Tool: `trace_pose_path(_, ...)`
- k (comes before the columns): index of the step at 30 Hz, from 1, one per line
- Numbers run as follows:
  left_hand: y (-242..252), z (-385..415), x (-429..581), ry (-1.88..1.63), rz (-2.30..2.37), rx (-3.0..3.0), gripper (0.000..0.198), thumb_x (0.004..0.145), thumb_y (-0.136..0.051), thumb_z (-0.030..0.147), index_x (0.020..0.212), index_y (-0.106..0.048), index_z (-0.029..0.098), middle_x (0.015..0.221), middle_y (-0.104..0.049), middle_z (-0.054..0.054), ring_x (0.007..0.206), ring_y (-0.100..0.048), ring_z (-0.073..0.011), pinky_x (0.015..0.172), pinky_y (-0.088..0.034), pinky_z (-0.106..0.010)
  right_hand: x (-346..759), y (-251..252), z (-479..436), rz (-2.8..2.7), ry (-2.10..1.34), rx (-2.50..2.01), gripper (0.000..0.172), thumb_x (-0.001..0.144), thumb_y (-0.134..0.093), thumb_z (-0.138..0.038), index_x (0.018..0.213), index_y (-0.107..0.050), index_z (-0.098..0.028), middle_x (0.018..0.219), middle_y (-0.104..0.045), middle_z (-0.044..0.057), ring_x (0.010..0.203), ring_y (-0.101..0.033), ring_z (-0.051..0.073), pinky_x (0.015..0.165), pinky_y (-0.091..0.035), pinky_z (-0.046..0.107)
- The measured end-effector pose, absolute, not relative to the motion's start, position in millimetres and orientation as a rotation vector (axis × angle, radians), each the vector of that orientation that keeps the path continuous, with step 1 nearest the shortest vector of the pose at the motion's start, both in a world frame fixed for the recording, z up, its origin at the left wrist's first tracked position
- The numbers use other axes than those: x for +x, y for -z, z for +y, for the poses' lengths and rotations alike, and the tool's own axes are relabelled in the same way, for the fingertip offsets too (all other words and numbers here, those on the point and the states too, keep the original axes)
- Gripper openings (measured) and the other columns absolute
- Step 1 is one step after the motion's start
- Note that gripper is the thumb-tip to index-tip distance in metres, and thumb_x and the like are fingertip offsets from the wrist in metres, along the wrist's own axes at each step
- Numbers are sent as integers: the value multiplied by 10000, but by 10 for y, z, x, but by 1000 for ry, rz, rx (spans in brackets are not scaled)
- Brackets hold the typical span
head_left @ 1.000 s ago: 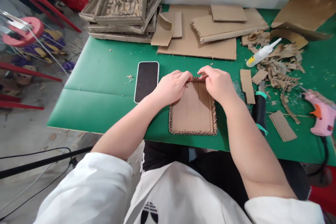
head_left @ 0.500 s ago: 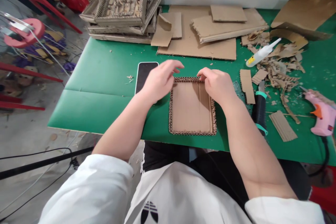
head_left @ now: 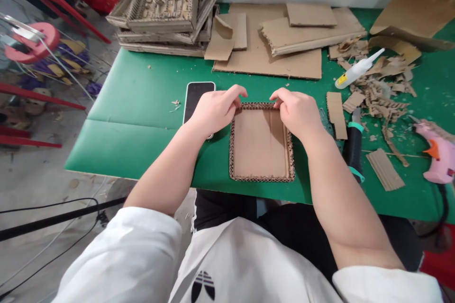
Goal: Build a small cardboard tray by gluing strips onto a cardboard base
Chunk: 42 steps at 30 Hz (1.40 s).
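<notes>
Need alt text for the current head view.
A person's left hand and right hand are at the far corners of a rectangular brown cardboard tray with corrugated walls, on a green table. A white-edged black phone is partly hidden by the left hand; to the right lie a black-and-teal cutter knife, a white nozzled bottle and a pink glue gun.

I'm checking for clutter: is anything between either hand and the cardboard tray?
Nothing visible: left hand and right hand are at the far corners of the cardboard tray. The phone lies left of it, partly behind the left hand.
</notes>
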<state>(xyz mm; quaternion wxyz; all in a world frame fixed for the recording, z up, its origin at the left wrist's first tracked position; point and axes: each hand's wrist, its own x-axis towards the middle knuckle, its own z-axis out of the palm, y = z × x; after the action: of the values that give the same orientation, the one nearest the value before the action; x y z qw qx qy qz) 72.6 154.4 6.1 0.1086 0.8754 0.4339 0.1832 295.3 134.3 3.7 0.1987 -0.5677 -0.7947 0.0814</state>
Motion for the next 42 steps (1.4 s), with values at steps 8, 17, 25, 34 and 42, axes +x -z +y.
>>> trace_pose_path(8, -68, 1558, 738, -463, 1277, 2625, 387, 751, -376, 59, 1075, -531, 204, 855, -720, 11, 761, -657, -142, 684, -446, -263, 2933, -38, 1342, -2240, -214, -1611, 384, 716, -372, -23, 933, -650, -175, 799, -716, 49, 726, -624, 193, 640, -370, 305)
trace_pose_path(17, -77, 1546, 770, -419, 1320, 2619, 345, 735, -389, 51, 997, -557, 200, 835, -712, 3, 750, -650, -161, 651, -418, -270, 2934, -42, 1337, -2184, -202, -1617, 376, 713, -375, -25, 917, -652, -176, 788, -724, 44, 746, -650, 200, 662, -404, 310)
trace_pose_path(25, -108, 1536, 780, -356, 1360, 2598, 343, 740, -397, 52, 992, -580, 195, 871, -716, -13, 783, -650, -172, 660, -417, -277, 3062, -31, 1369, -2013, -236, -1576, 367, 686, -356, -29, 863, -636, -186, 723, -714, 18, 729, -677, 175, 690, -465, 294)
trace_pose_path(34, -84, 1500, 833, -319, 1459, 2653, 280, 844, -385, 140, 956, -637, 194, 874, -704, -44, 785, -638, -186, 642, -421, -285, 3058, -29, 1375, -2071, -357, -1555, 371, 656, -355, -21, 848, -627, -184, 716, -711, 6, 721, -682, 164, 681, -461, 275)
trace_pose_path(42, -50, 1491, 860, -298, 1374, 2770, 344, 836, -367, 131, 919, -698, 175, 925, -696, -72, 862, -640, -222, 672, -470, -330, 3014, -59, 1361, -2167, -252, -1639, 369, 653, -376, -2, 829, -647, -181, 764, -727, 27, 801, -680, 196, 692, -447, 296)
